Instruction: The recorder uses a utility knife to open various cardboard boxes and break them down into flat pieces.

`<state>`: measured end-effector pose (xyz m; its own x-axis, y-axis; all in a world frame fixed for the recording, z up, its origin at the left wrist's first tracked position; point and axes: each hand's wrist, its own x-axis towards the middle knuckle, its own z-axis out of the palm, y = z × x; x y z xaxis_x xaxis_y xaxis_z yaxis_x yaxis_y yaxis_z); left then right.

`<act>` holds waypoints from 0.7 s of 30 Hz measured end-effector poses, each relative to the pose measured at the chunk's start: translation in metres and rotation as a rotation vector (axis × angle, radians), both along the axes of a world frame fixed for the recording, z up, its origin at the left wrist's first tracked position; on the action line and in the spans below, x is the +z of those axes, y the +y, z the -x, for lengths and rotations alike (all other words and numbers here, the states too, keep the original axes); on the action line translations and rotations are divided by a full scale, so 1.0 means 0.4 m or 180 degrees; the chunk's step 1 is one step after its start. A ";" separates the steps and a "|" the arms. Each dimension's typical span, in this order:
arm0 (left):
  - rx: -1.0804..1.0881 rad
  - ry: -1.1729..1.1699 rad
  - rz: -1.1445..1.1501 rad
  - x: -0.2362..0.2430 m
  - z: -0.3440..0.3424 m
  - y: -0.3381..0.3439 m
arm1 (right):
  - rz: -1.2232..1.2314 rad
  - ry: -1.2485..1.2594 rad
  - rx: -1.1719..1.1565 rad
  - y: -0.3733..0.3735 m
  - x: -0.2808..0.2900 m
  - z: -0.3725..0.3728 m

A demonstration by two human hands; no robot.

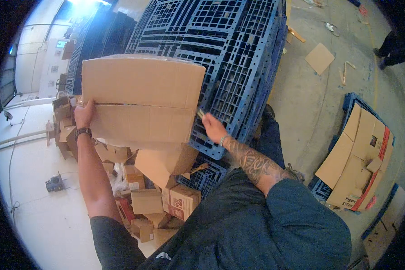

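A large brown cardboard box (141, 85) is in front of me, with the seam between its two flaps running across its middle. Dark gaps show along parts of that seam. My left hand (84, 114) is closed on the box's left edge, near the end of the seam. Close to the opposite edge, my right hand (213, 128) is closed around a slim, pale-yellow tool (201, 113). Its tip points toward the box's right side; its exact kind is too small to make out. Whether the tip touches the cardboard, I cannot tell.
Stacked blue plastic pallets (238, 76) rise behind and right of the box. Below it lies a heap of cardboard boxes (146, 201). Flattened cardboard (357, 155) rests on another pallet at right. A cardboard piece (320, 59) lies on the floor; a person (389, 49) stands far right.
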<state>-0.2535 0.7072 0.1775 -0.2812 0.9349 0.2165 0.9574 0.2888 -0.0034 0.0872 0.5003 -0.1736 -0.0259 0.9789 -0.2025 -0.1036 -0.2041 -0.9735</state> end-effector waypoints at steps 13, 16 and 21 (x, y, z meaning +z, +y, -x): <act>-0.1291 -0.1176 -0.1687 0.039 -0.092 -0.128 | 0.0162 -0.0972 0.1680 -0.165 0.028 -0.179; -0.1664 -0.0819 -0.1938 0.078 -0.010 -0.257 | 0.0421 -0.1418 0.0839 -0.133 0.120 -0.306; -0.2045 -0.1998 -0.2359 0.067 -0.139 -0.373 | -0.2281 -0.1525 0.0921 -0.027 0.293 -0.249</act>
<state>-0.1980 0.5581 0.2044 -0.0535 0.6470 0.7606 0.7017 -0.5176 0.4896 0.1870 0.4896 -0.0565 -0.3601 0.8429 0.3998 0.3061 0.5116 -0.8029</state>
